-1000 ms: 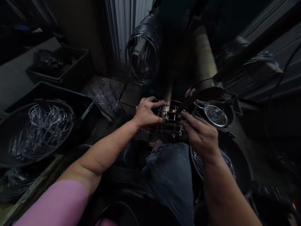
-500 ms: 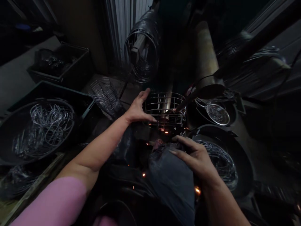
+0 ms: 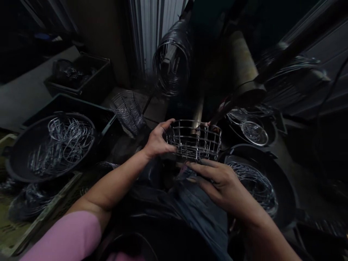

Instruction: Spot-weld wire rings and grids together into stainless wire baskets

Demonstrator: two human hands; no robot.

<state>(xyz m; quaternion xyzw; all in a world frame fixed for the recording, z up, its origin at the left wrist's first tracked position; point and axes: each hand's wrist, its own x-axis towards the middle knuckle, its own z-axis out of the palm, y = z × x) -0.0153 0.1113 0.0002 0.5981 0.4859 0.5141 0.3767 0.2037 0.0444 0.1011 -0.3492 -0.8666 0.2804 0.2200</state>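
Observation:
A round wire basket [image 3: 194, 140] sits in front of me at the tip of a dark welding arm [image 3: 239, 99]. My left hand [image 3: 157, 140] grips the basket's left side, thumb along its lower rim and fingers curled over the top ring. Just below the basket, my right hand [image 3: 217, 179] hovers with its fingers stretched out towards the bottom edge, holding nothing. My knee in blue denim [image 3: 201, 214] lies under both hands.
A dark bowl of loose wire rings [image 3: 58, 145] stands at the left inside a black crate [image 3: 89, 108]. Another black bowl with wire pieces [image 3: 255, 185] is at the right. A small metal dish [image 3: 251, 132], wire coils [image 3: 171, 65] and stacked wire baskets [image 3: 127, 110] are behind.
Sparks have stopped. The basket has come a little lower and nearer. My left hand has closed on its side; my right hand has risen from my knee towards the basket's bottom edge.

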